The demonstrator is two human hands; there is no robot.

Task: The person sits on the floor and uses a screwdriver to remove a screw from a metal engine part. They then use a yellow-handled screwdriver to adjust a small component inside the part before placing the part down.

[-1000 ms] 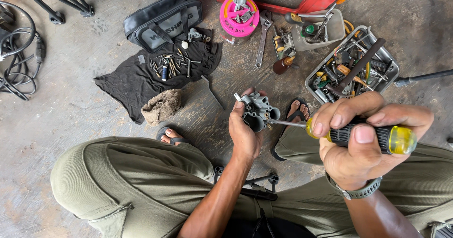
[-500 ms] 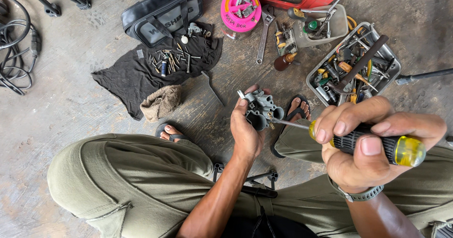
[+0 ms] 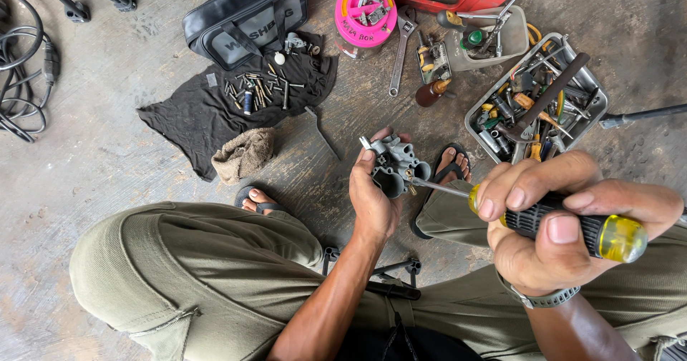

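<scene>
My left hand [image 3: 372, 200] grips a grey metal carburettor body [image 3: 396, 164] above the concrete floor, between my knees. My right hand [image 3: 558, 225] is wrapped around a screwdriver [image 3: 572, 226] with a black and yellow handle. Its thin shaft runs left and its tip touches the carburettor on the right side. A watch band sits on my right wrist. My olive trousers and sandalled feet fill the lower part of the view.
A black cloth [image 3: 236, 103] with several bolts and small parts lies on the floor, a tan rag [image 3: 245, 153] at its edge. A black bag [image 3: 247, 21], a pink jar [image 3: 365, 14], a wrench [image 3: 401, 50] and a metal tray [image 3: 594, 110] of tools stand behind.
The view has shifted slightly and my right hand has dropped a little with the screwdriver; its tip stays against the carburettor in my left hand.
</scene>
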